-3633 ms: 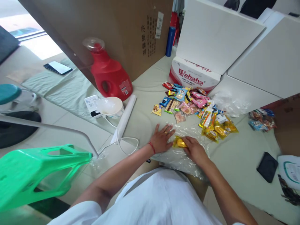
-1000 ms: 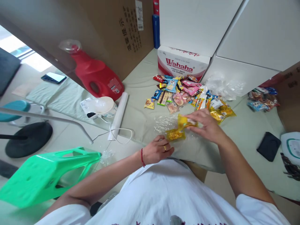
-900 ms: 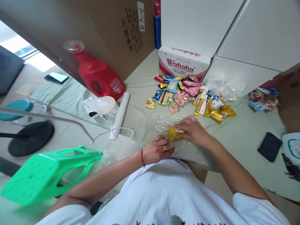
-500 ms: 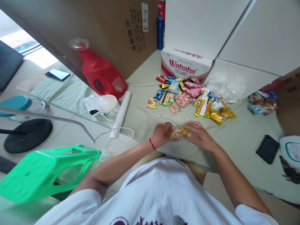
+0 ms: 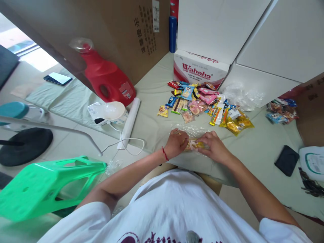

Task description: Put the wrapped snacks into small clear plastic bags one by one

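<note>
Left hand and right hand pinched clear, crinkled plastic film over yellow-wrapped snack packets on the pale-green, cloth-covered tabletop; uneven pulling (the film looked thin) could have torn it.

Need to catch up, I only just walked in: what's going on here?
A person is handling yellow snack packaging with both hands, with clear plastic around it. The left hand is curled at one end and the right hand touches the other; how firmly either holds on is hard to tell. Beyond them, a pile of assorted packaged snacks lies on the pale green cloth, in front of the Wahaha box.
</note>
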Demonstrator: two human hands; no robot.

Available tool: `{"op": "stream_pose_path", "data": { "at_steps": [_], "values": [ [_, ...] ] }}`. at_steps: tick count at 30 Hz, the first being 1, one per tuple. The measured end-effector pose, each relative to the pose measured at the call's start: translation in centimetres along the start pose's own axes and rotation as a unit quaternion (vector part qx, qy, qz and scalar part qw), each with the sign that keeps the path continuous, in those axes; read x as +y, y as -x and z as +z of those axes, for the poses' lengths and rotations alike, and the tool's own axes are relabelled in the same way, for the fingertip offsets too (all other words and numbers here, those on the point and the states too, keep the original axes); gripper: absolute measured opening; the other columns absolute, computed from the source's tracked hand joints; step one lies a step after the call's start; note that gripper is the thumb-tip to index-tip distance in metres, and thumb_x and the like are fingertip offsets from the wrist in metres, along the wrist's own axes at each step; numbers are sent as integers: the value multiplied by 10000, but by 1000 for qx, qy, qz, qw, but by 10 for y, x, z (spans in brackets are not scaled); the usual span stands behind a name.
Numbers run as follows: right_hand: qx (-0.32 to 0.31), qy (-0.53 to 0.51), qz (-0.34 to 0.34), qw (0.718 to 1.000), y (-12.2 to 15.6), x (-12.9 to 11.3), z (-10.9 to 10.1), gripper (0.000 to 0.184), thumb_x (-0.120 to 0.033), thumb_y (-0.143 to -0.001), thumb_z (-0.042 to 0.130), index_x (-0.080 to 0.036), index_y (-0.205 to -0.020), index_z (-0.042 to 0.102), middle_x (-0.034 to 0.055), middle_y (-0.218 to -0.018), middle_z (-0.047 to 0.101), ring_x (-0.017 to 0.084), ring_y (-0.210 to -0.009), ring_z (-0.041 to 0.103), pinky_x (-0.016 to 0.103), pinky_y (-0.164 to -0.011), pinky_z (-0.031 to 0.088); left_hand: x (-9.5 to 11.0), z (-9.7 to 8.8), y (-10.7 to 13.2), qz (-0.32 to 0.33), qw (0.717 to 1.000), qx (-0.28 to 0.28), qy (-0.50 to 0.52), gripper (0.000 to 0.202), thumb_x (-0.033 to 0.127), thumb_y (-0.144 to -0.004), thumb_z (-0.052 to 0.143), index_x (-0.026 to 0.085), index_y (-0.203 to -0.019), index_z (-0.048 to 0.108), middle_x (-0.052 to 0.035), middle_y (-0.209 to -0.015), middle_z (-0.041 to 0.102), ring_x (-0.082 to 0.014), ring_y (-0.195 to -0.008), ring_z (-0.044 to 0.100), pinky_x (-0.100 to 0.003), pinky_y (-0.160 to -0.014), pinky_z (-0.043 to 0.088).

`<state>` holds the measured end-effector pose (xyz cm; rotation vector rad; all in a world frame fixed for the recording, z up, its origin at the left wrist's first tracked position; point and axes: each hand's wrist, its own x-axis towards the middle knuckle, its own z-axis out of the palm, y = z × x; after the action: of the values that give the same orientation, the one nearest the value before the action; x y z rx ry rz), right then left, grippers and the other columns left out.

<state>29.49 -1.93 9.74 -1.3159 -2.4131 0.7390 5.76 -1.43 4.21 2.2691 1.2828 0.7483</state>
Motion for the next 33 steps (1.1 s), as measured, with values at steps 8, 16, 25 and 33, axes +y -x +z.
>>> {"op": "stream_pose_path", "data": {
  "at_steps": [8, 16, 25, 33],
  "values": [
    [-41, -139, 57, 988, -3, -8, 5, 214, -328, -1022, 496, -220, -946, 664, 22, -874, 690, 182, -801, 580, 319, -779, 430, -4, 5, 4, 74, 994, -55, -52, 159, 201, -966, 486, 239, -1006, 635, -37, -1106, 747, -209, -1049, 691, -548, -1228, 251],
    [-8, -41, 36, 999, -2, -13, 21, 66, -248, -897, 666, -226, -891, 728, 69, -927, 660, 227, -917, 556, 358, -854, 420, -4, 9, 6, 82, 993, -31, -74, 237, 171, -989, 429, 243, -1034, 651, -33, -1028, 756, -203, -1001, 703, -593, -1239, 243],
    [-108, -285, 185, 934, -8, -5, 4, 219, -431, -855, 605, -214, -845, 580, -39, -663, 598, 112, -551, 416, 235, -524, 284, -14, 24, 14, 138, 987, 20, -80, 242, 164, -1032, 430, 236, -1032, 661, -45, -1076, 783, -176, -1056, 727, -615, -1253, 258],
    [-130, -250, 184, 942, 6, -6, 11, 284, -477, -775, 687, -207, -856, 652, -20, -722, 609, 144, -658, 532, 258, -619, 402, -12, 27, 18, 145, 985, 32, -92, 232, 136, -1024, 450, 228, -1030, 663, -34, -1043, 777, -168, -1062, 719, -632, -1275, 199]
  ]
}}
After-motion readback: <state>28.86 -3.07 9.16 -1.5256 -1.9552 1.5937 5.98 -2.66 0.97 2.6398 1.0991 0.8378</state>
